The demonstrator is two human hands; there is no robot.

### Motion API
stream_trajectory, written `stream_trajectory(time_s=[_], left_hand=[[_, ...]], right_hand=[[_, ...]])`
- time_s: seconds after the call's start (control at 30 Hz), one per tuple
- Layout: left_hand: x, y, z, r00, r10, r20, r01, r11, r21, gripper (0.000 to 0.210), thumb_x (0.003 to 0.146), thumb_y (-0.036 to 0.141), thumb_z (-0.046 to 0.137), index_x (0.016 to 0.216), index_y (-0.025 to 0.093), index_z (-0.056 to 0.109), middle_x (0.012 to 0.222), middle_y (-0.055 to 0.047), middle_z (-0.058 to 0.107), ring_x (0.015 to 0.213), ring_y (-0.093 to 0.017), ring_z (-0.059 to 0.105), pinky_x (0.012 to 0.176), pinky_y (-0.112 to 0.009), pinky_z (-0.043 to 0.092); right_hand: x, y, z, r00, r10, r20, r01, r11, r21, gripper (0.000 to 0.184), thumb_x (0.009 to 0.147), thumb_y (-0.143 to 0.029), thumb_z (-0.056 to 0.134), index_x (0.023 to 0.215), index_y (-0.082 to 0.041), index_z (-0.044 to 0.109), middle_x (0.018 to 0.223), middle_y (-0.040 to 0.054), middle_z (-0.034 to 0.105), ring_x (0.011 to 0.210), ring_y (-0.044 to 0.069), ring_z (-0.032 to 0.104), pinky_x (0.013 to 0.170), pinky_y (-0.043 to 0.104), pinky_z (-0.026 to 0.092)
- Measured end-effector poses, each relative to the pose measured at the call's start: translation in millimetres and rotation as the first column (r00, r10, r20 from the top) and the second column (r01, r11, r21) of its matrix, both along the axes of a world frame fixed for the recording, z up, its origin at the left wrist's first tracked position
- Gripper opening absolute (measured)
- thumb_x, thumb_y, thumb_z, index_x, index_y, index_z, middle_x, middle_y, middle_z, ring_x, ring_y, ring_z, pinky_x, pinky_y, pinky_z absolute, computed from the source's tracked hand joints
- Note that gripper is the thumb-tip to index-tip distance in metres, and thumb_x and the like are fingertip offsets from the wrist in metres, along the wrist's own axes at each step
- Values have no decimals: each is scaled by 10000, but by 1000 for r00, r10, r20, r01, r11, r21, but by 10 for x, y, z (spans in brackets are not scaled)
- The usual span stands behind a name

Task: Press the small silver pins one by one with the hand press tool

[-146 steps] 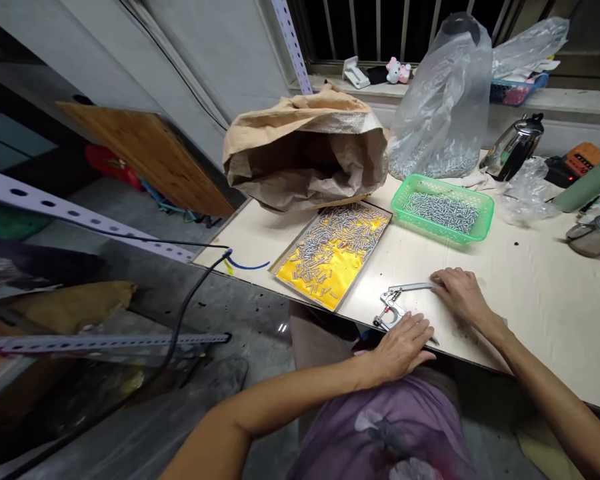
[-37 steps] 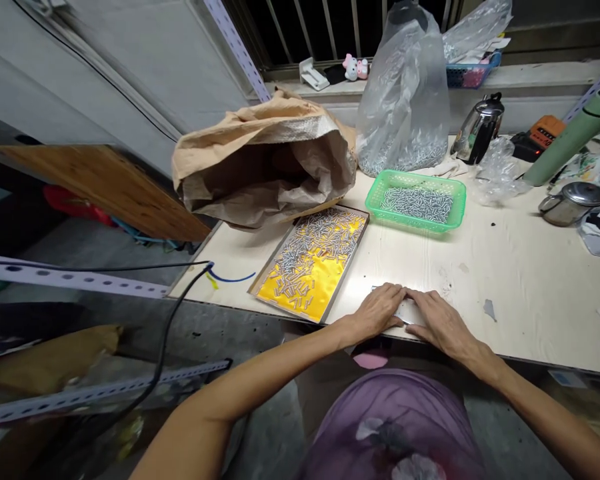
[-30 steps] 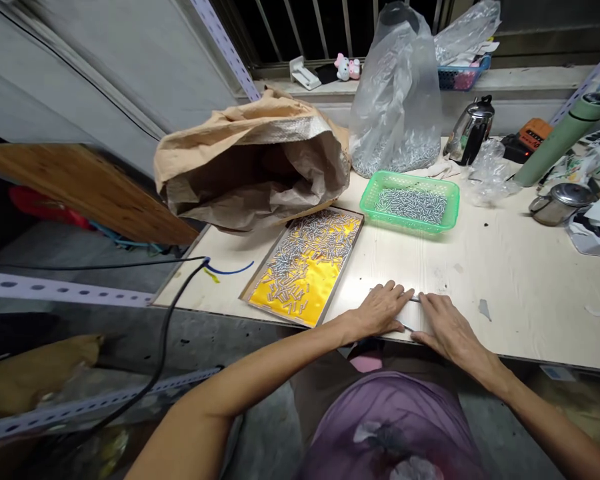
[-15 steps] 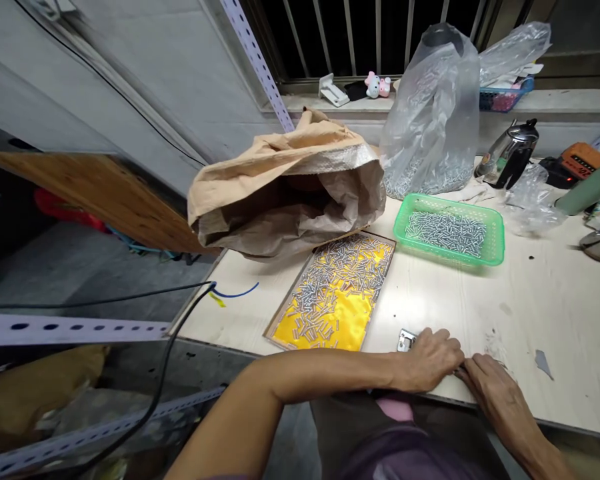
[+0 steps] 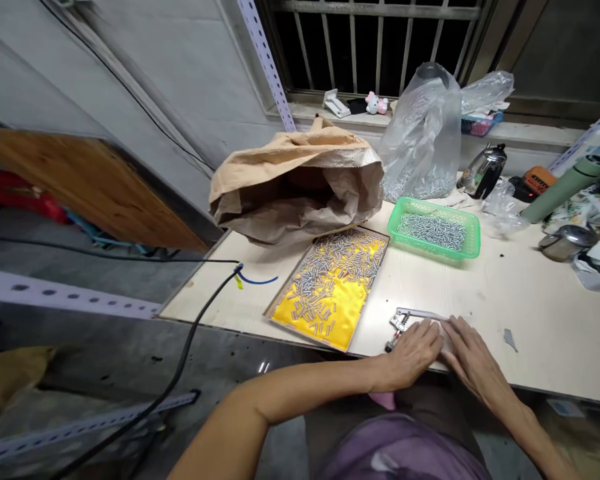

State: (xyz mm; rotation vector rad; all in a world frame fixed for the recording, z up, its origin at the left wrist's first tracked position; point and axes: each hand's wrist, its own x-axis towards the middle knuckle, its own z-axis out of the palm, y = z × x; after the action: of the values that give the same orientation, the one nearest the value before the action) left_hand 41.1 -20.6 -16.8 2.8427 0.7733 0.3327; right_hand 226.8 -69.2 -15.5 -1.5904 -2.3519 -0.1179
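Observation:
My left hand (image 5: 414, 355) is closed near the table's front edge, fingers curled over a slim metal fitting (image 5: 403, 319) with a spring and a long flat arm. The fitting's spring end sticks out to the left of that hand; the rest lies under my fingers. My right hand (image 5: 473, 350) is closed at the fitting's other end, fingers pressed together and touching the left fingertips. Left of my hands lies a shallow tray (image 5: 356, 327) with a yellow lining and many loose screws (image 5: 313, 280). Beyond them stands a green plastic basket (image 5: 473, 247) of similar small metal pieces.
An open brown paper sack (image 5: 290, 160) leans over the tray's far end. Behind the basket are a clear plastic bag (image 5: 420, 133), a metal kettle (image 5: 485, 170) and a green bottle (image 5: 565, 190). A black cable (image 5: 195, 327) crosses the table's left corner. A grey scrap (image 5: 510, 339) lies at right.
The view has shifted, bringing more of the table's right side into sight. More of the metal fitting, with its spring and long arm, now shows beyond my left hand. Both hands stay close together.

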Motion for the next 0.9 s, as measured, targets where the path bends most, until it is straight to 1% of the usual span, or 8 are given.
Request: stream_trajectory(time_s=[0.13,0.33,0.47,0.53,0.6,0.7,0.8,0.9], left_hand=[[47,-162,-77,995,85,43,-81,993,-81,165,900,196,490,1037,139,561,1134,-122,601,1141,-220,529,992,-366,415],[101,-272,-80,989,137,60,-127,980,-156,118,891,247,535,906,142,587,945,-83,640,1021,-209,583,1020,-387,409],[2,-228,-12,986,121,110,-103,982,-161,145,905,258,513,948,147,597,1055,-102,626,1084,-197,557,986,-336,436],[-154,-85,63,961,214,175,-188,970,-157,163,921,237,470,991,159,596,1106,-102,608,1102,-184,541,947,-310,453],[-364,147,155,882,433,186,-406,898,-168,191,933,195,415,966,158,599,1040,-96,615,1012,-176,562,876,-307,472],[-658,556,261,665,743,75,-723,666,-184,152,912,210,463,850,156,591,893,-76,607,871,-184,561,776,-315,464],[-801,848,282,541,838,-69,-829,518,-211,151,880,243,534,764,153,569,811,-62,593,801,-185,553,713,-299,432],[-825,953,248,513,847,-139,-851,482,-209,128,876,208,525,768,152,566,820,-66,602,810,-188,559,699,-288,409]], right_hand=[[102,203,18,999,39,-29,-40,999,-37,402,957,-264,284,1296,-178,483,1116,136,611,1040,240,563,852,398,484],[195,696,81,997,73,12,-72,995,-62,306,949,-256,337,934,-185,634,834,83,630,783,217,543,717,357,448],[169,759,46,997,48,-56,-48,999,-1,291,944,-281,356,990,-174,623,880,95,626,815,230,550,707,366,453],[134,652,21,989,34,-144,-27,998,51,296,946,-302,360,1072,-179,598,946,106,619,866,237,559,726,376,471],[100,485,4,970,45,-238,-25,996,85,294,949,-315,367,1121,-195,573,994,107,610,917,237,566,756,383,487],[67,224,-8,940,61,-337,-38,996,75,259,951,-306,387,1120,-215,561,988,90,611,918,218,582,761,367,511],[57,51,-16,921,49,-387,-36,998,42,232,952,-285,395,1093,-227,570,961,77,623,896,204,600,762,356,530],[34,-29,7,914,48,-403,-38,999,34,217,949,-274,403,1049,-230,590,923,74,634,859,206,617,745,361,537]])
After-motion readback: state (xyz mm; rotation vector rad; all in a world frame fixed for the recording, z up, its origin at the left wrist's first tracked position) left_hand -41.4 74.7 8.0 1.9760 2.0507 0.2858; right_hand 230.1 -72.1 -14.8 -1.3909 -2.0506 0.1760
